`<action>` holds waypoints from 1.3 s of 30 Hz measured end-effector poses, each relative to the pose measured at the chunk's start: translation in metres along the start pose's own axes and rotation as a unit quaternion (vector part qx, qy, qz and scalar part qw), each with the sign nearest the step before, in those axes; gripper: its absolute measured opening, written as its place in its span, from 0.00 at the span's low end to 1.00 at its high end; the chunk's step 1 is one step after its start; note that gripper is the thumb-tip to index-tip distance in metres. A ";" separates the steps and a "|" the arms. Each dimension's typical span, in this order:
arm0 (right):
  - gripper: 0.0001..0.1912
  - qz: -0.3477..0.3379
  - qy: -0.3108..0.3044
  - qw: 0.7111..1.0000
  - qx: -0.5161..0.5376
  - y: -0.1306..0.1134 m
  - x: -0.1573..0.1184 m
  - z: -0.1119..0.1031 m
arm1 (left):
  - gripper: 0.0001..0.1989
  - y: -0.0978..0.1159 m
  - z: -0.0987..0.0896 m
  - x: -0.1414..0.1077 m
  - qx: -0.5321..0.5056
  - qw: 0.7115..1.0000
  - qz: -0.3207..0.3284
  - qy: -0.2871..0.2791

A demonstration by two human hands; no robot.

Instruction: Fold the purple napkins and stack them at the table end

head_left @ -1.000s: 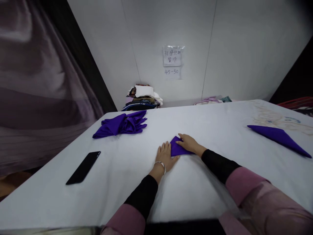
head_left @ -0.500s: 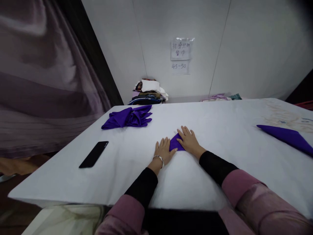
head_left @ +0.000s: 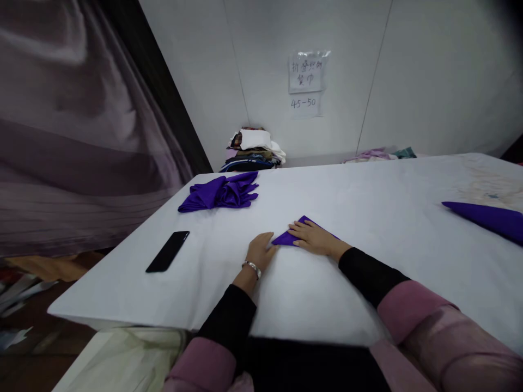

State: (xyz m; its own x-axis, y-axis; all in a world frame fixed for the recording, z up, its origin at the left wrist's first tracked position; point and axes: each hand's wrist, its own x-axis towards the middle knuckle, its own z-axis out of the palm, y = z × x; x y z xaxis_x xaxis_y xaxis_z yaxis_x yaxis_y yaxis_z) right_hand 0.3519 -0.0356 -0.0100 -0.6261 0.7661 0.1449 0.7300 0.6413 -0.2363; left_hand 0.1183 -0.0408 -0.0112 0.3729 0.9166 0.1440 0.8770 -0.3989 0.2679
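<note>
A purple napkin (head_left: 283, 239) at mid-tabletop (head_left: 368, 201) is triangular under the right hand (head_left: 312, 237), fingers flat, gripping nothing; the left hand (head_left: 260, 251), half-curled at nine o'clock, may pinch its corner. A folded napkin (head_left: 490, 219) lies at three; the ten-o'clock heap (head_left: 220, 194) looks unfolded.

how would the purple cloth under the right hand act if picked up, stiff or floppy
The cloth would probably be floppy: the similar purple heap slumps in loose, crumpled folds. It is likely light, since it looks thin beneath the right hand. It seems unlikely to roll, as it lies flat on the table.
</note>
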 end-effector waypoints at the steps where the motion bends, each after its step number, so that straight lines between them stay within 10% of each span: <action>1: 0.28 -0.001 0.002 1.000 0.000 0.000 0.000 0.000 | 0.19 -0.003 -0.003 -0.004 0.002 1.000 -0.003 0.010; 33: 0.27 -0.004 0.022 0.999 0.023 -0.001 -0.001 0.001 | 0.20 0.011 -0.011 -0.002 0.025 0.996 -0.021 0.081; 39: 0.25 -0.025 0.041 0.999 0.014 0.001 0.000 0.004 | 0.23 0.057 -0.006 0.025 -0.066 0.988 0.123 0.067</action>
State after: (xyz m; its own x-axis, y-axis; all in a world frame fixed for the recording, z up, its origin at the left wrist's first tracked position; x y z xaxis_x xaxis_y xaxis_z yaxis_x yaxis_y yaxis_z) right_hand 0.3510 -0.0352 -0.0140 -0.6362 0.7346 0.2358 0.6893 0.6785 -0.2540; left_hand 0.1761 -0.0406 0.0135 0.5196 0.7829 0.3423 0.7138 -0.6179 0.3297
